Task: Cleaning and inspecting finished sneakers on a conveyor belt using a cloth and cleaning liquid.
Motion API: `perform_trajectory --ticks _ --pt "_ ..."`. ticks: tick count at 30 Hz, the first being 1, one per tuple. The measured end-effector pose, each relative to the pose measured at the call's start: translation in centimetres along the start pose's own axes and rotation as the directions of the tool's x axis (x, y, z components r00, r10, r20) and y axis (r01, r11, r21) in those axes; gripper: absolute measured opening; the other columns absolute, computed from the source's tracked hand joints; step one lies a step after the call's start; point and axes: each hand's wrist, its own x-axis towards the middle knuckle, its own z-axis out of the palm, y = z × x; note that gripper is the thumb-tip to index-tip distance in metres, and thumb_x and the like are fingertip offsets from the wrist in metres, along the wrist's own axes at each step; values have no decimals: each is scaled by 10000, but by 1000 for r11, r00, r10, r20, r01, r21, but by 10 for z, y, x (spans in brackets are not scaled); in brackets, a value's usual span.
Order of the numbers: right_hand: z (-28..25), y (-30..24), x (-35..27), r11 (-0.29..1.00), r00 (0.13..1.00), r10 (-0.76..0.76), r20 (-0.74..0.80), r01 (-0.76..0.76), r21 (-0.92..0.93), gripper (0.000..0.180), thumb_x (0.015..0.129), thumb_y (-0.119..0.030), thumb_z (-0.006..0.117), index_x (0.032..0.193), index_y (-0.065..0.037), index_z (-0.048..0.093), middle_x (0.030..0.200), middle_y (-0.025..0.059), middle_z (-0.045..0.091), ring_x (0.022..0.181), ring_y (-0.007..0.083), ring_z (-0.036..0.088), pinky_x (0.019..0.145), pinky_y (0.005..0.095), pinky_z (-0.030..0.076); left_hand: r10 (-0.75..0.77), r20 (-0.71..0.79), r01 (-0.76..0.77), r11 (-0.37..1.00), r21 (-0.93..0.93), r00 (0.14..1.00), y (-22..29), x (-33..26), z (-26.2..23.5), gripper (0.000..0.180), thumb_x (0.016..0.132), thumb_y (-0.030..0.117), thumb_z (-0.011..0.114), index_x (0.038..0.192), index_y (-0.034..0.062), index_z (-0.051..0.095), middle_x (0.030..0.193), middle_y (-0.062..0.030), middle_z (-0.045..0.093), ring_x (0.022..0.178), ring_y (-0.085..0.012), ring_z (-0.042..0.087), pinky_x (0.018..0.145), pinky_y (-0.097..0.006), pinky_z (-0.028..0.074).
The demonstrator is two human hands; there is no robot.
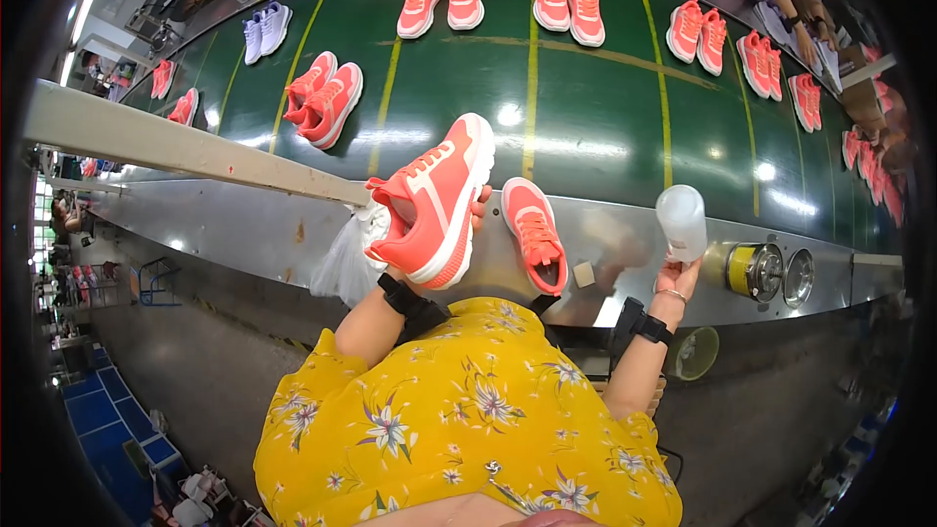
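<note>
Above left hand, coral sneaker (held), right hand gripping bottle

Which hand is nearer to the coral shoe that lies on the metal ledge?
Left. The left hand, holding another coral shoe, is just beside the shoe on the ledge. The right hand, holding a plastic bottle, is farther away on its other side.

Green conveyor belt with yellow lines – steel ledge in front; grey floor, blue mats.
</note>
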Motion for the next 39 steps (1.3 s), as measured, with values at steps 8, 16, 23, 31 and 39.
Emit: perform_trajectory --ticks 8,16,23,31,39 --pt "-19 15 20 967 980 200 -14 -195 164 417 944 -331 677 1232 -36 615 1163 111 699 1042 316 690 875 427 623 -26 47 28 999 -32 999 18 -8 -14 566 998 226 578 1469 -6 365 1344 -192 490 1042 -262 561 902 -364 524" --pt "-16 21 22 974 976 214 41 -216 71 407 965 -306 648 1251 -19 605 1184 120 693 1069 314 681 893 441 615 11 62 -10 1000 -15 998 15 -12 -11 563 1001 233 579 1460 -13 364 1311 -197 508 1008 -267 572 868 -345 534" --pt "-2 16 13 936 952 290 95 -302 180 400 965 -287 646 1256 -14 608 1195 125 694 1076 320 674 902 451 603 142 9 -142 989 29 990 20 -10 -19 557 1005 236 577 1436 -49 369 1299 -199 516 1052 -279 581 917 -348 541" --pt "-1 8 5 956 937 278 210 -291 35 388 960 -250 652 1249 5 612 1230 140 678 1113 320 656 903 448 602 -36 23 38 993 -113 999 39 8 -37 573 976 329 630 1373 -41 449 1244 -188 568 1125 -293 611 961 -358 547" --pt "13 20 -5 959 961 274 44 -276 65 394 981 -249 625 1275 12 595 1257 152 664 1119 337 656 932 469 592 305 18 -296 906 302 952 43 8 -54 566 963 518 565 1298 63 546 1212 -187 625 1080 -344 643 949 -448 551"
